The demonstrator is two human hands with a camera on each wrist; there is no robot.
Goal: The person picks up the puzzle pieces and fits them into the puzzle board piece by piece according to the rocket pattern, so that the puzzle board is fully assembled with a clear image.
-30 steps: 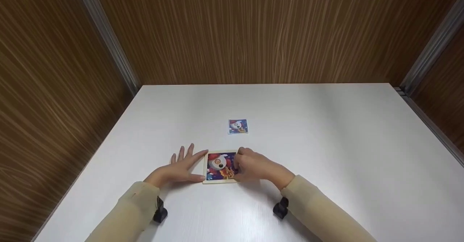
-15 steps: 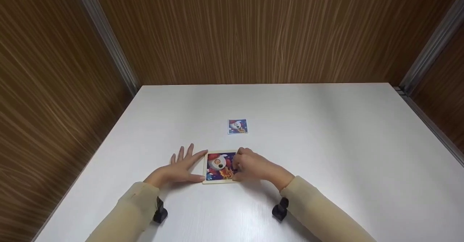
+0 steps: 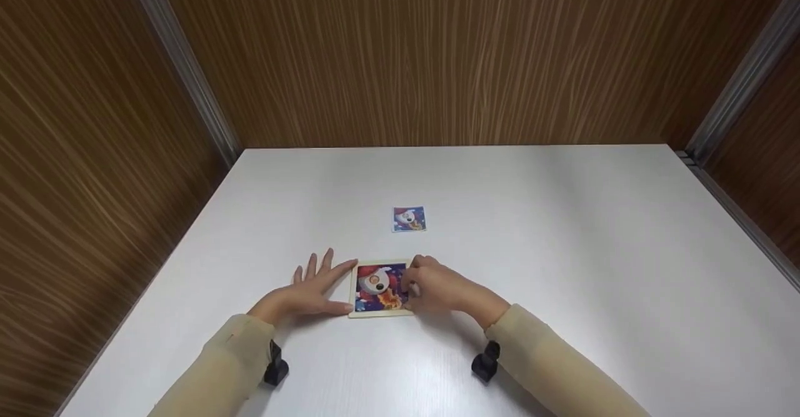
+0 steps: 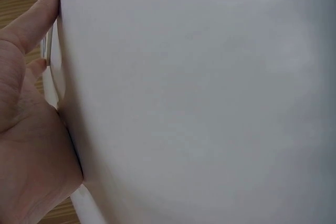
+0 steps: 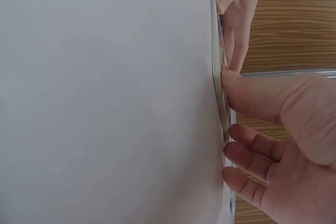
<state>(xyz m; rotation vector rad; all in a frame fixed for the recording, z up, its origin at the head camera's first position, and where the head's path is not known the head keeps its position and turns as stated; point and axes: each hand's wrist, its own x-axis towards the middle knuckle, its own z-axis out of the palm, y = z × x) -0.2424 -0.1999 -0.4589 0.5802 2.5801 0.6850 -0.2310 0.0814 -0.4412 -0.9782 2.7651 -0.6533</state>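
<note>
A square picture board with a pale rim lies flat on the white table, showing a white cartoon figure and orange flames on dark blue. My left hand rests at its left side with fingers spread, the index fingertip at the far left corner and the thumb at the near left corner. Over the right side, my right hand has curled fingers and holds that edge, covering part of the picture. In the right wrist view the right thumb lies along the board's rim, with the other fingertips bent down near the table.
Beyond the board lies a small square card with a similar picture. The white table meets wood-grain panels at the back and sides. Black wrist cameras sit on both sleeves.
My right index finger and thumb shift very slightly at the right side of the picture board. The left hand, the board and the card stay in place.
</note>
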